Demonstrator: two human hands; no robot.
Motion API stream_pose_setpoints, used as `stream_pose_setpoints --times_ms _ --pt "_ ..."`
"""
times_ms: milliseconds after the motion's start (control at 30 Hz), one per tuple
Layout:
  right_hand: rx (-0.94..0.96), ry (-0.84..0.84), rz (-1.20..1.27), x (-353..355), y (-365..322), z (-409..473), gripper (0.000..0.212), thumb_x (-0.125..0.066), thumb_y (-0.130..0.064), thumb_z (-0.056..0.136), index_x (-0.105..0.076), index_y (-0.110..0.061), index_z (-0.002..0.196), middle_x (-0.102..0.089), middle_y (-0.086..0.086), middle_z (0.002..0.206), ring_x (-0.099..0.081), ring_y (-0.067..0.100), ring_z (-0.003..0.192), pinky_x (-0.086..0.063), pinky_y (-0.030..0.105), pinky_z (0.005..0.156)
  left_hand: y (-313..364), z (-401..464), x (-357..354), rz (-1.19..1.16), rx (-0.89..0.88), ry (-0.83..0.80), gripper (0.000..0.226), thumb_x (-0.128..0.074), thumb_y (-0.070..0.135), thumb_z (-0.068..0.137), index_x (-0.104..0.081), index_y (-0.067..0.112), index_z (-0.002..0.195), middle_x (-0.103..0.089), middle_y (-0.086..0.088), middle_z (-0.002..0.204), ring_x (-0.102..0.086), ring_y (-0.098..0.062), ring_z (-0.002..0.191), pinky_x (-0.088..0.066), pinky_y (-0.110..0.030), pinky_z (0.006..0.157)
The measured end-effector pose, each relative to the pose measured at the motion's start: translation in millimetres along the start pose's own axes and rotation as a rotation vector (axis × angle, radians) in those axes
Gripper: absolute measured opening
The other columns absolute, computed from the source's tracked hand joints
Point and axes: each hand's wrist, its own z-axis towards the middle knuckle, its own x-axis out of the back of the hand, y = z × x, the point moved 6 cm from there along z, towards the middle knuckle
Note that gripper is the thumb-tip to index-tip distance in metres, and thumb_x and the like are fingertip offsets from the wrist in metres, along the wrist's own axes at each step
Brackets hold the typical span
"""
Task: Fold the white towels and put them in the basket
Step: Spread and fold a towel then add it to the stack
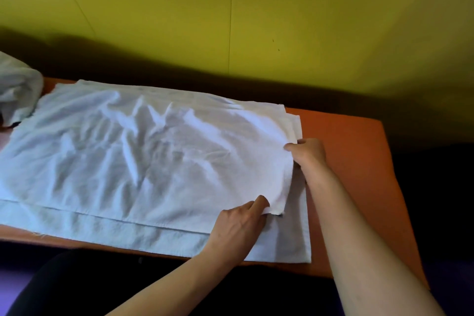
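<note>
A large white towel (pixel 143 156) lies spread and wrinkled across the orange table (pixel 346 151), its upper layer folded over a lower layer that shows along the near and right edges. My left hand (pixel 241 223) pinches the near right corner of the upper layer. My right hand (pixel 307 151) grips the far right edge of that same layer, thumb on top. A heap of more white cloth (pixel 18 87) sits at the far left edge. No basket is in view.
A yellow-green wall (pixel 256 20) stands close behind the table. Bare orange tabletop shows to the right of the towel. Dark floor and dark clothing lie below the table's near edge.
</note>
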Motion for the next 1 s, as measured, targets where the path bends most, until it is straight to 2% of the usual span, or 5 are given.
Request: stream_pose_setpoints --times_ms 133,300,600,767,1000 --pt "0.036 0.074 0.001 23 15 -4 0.018 -0.070 -0.015 0.082 -0.066 -0.019 0.065 -0.072 0.008 0.081 -0.068 0.027 0.074 -0.048 0.028 0.060 11 -4 -6 -0.095 0.007 -0.078 0.019 -0.037 0.023 0.103 -0.044 0.020 0.119 -0.066 -0.004 0.102 -0.061 -0.034 0.091 -0.046 -0.047 0.075" --pt "0.095 0.102 0.097 52 26 -22 0.009 -0.063 -0.020 0.092 -0.070 -0.015 0.093 -0.070 0.005 0.084 -0.065 0.015 0.064 -0.047 0.022 0.053 42 -14 -6 -0.277 0.014 -0.151 0.015 -0.040 0.025 0.104 -0.043 0.015 0.115 -0.066 -0.013 0.098 -0.057 -0.043 0.090 -0.043 -0.047 0.073" --pt "-0.073 -0.227 0.674 19 -46 -44 0.039 -0.063 -0.022 0.096 -0.059 -0.013 0.133 -0.073 0.011 0.113 -0.071 0.021 0.087 -0.059 0.034 0.073 8 -46 69 -0.646 0.131 0.270 0.040 -0.042 0.051 0.102 -0.033 0.021 0.077 -0.038 0.006 0.062 -0.039 -0.013 0.058 -0.044 -0.037 0.060" --pt "0.077 -0.225 0.635 -28 -125 -75 0.011 -0.061 -0.017 0.095 -0.069 -0.024 0.097 -0.070 0.005 0.101 -0.067 0.020 0.084 -0.054 0.030 0.061 -48 -77 114 -0.728 0.257 0.406 0.038 -0.049 0.043 0.099 -0.045 0.015 0.073 -0.052 -0.002 0.071 -0.064 -0.020 0.066 -0.055 -0.040 0.061" --pt "0.163 -0.301 0.579 -135 -204 -131 0.014 -0.059 -0.016 0.097 -0.068 -0.022 0.088 -0.067 0.004 0.090 -0.065 0.021 0.083 -0.056 0.034 0.065 -138 -125 153 -0.880 0.445 0.537 0.010 -0.054 0.021 0.099 -0.059 0.029 0.095 -0.065 -0.003 0.071 -0.069 -0.017 0.056 -0.054 -0.021 0.055"
